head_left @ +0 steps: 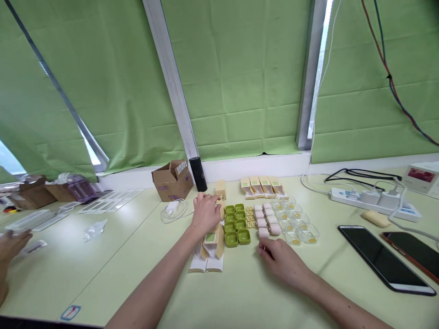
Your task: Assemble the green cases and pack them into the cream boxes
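Green blinds (240, 77) behind a pale green desk (113, 256). Left hand (205, 214) rests near desk middle, fingers loosely curled over small tan cartons (219, 208), touching them; grip unclear. More cartons (213, 242) lie just below it, one with a green label. Right hand (283, 261) lies palm down, fingers half spread, fingertips just beside the pink pieces (266, 221); whether they touch, cannot tell. Green trays (236, 224) sit between cartons and pink pieces; clear cups (295, 219) to their right. Back edge: cardboard box (171, 180), black cylinder (198, 173), row of open cartons (262, 186). Right edge: two phones (384, 258), power strip (373, 200). Another person's hand (12, 244) at left edge.
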`<action>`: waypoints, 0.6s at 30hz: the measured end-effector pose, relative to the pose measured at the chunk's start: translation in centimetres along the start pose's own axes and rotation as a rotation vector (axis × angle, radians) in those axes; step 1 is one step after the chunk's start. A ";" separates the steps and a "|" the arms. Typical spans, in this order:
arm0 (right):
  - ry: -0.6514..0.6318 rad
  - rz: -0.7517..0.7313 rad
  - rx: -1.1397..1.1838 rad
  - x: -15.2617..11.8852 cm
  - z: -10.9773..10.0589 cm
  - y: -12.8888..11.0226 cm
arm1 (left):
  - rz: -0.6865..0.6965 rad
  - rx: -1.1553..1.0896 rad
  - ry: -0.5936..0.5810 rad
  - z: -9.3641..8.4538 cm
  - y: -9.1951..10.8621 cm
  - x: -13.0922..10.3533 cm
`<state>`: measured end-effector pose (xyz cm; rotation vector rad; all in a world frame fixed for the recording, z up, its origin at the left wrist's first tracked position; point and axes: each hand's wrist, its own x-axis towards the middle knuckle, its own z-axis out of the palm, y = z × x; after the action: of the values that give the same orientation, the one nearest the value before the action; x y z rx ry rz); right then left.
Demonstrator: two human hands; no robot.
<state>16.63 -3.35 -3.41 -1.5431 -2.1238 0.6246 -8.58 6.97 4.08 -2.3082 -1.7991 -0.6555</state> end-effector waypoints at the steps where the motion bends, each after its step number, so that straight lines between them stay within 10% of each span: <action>1: 0.003 -0.001 0.006 0.0 0.0 0.0 | -0.008 0.036 -0.019 0.0 0.0 0.6; 18: 0.033 -0.012 0.044 0.0 0.1 0.1 | -0.140 0.157 -0.335 4.9 -1.8 9.6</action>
<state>16.65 -3.28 -3.55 -1.5059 -2.0796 0.6337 -7.26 17.84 3.44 -2.3085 -2.0820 -0.1375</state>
